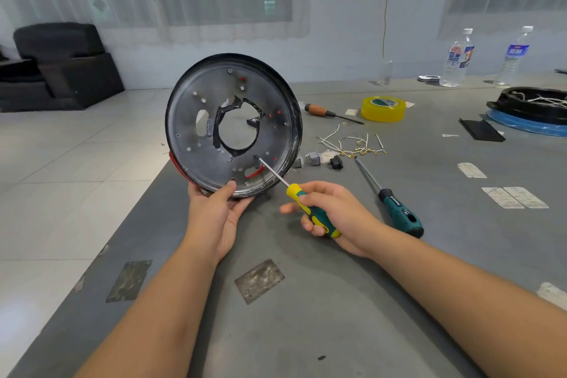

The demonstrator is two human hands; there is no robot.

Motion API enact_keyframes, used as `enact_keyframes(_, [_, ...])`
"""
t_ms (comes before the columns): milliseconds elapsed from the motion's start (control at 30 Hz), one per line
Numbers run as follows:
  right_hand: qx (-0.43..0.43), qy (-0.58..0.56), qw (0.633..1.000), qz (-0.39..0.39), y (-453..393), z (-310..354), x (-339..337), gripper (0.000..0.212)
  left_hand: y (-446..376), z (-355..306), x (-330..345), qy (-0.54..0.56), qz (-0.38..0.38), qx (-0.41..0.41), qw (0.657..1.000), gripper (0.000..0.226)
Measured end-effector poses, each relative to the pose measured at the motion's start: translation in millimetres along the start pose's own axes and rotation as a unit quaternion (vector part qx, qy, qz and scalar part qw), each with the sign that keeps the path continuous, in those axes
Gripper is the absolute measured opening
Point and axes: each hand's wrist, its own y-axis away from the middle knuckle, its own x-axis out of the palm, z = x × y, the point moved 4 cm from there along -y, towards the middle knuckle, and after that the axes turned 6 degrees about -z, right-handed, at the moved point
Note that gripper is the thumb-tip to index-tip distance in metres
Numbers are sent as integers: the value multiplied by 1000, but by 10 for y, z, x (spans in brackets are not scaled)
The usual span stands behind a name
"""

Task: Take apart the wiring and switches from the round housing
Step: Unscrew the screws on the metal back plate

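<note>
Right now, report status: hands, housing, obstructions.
Left hand grips round housing at lower rim, held upright. Right hand grips yellow-green screwdriver, tip at a screw on the plate. Nothing blocks the tip; removed switches and wires lie behind.

No text can be read with certainty. Left bottle (457, 58): blue, white and orange label, print too blurred to make out. Right bottle (517, 54): blue label with white characters, not legible. Tape roll (383, 109): green and white printing on the inner core, unreadable. Dark green screwdriver (399, 212): small pale mark on the handle, too small to tell. White stickers (515, 197) on the table (337, 316): faint grey print, illegible. Round housing (233, 124): no markings that can be read
</note>
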Motion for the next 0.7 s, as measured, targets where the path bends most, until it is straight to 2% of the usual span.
enact_keyframes(300, [-43,101,994,11,58,-62,50,23,6,-58,-66,24,-42,33,998,49])
enact_keyframes(400, [-50,142,989,6,64,-81,62,16,2,-56,-81,24,-57,34,997,47])
enact_keyframes(700, [-49,154,987,6,72,-62,73,17,-28,-36,-103,23,-62,33,997,46])
